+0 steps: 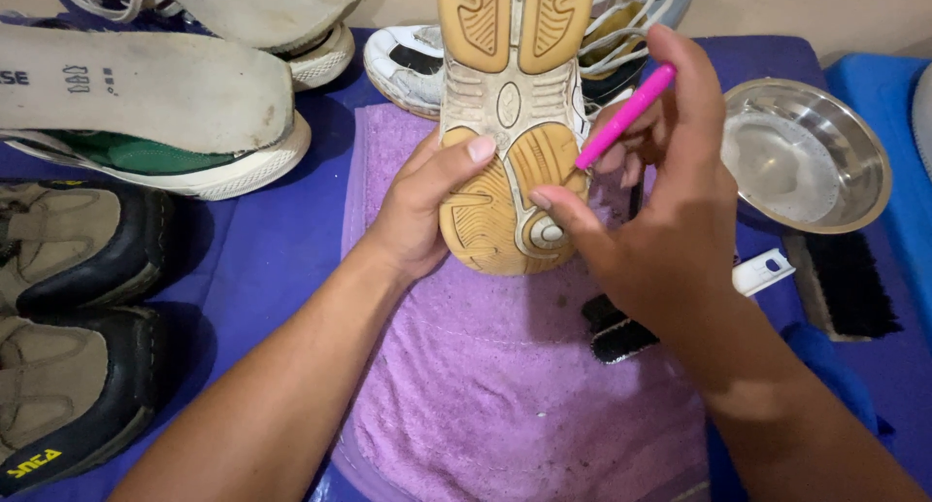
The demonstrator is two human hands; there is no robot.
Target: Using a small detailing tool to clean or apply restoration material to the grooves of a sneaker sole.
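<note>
In the upper middle of the frame we hold a shoe (513, 104) with its tan and cream sole turned up towards us, its lower end resting on a purple towel (505, 385) that covers the middle of the desk (282, 259). Our left hand (422, 206) is clamped on the shoe's left edge, thumb pressed flat across the sole. Our right hand (660, 230) is closed around a pink tool (624, 117), gripped like a pen, its lower tip touching the sole at the right edge; the forefinger lies on the sole just below it. The two hands are apart, one on each side of the shoe.

Under the right hand, on the towel, lies a small dark brush (616, 332), partly hidden. To the right of it, a white handle (767, 272) pokes out beside a larger black-bristled brush (845, 284). Above these, at the right of the frame, stands a steel bowl (854, 143) holding cloudy liquid.

In the upper left lies a white and green shoe (184, 162) with a pale insole (136, 89) laid over it. Below it, along the left edge, sit two tan and black shoes (78, 317). Behind the held shoe, a white and black sneaker (413, 65) lies at the top of the frame.
</note>
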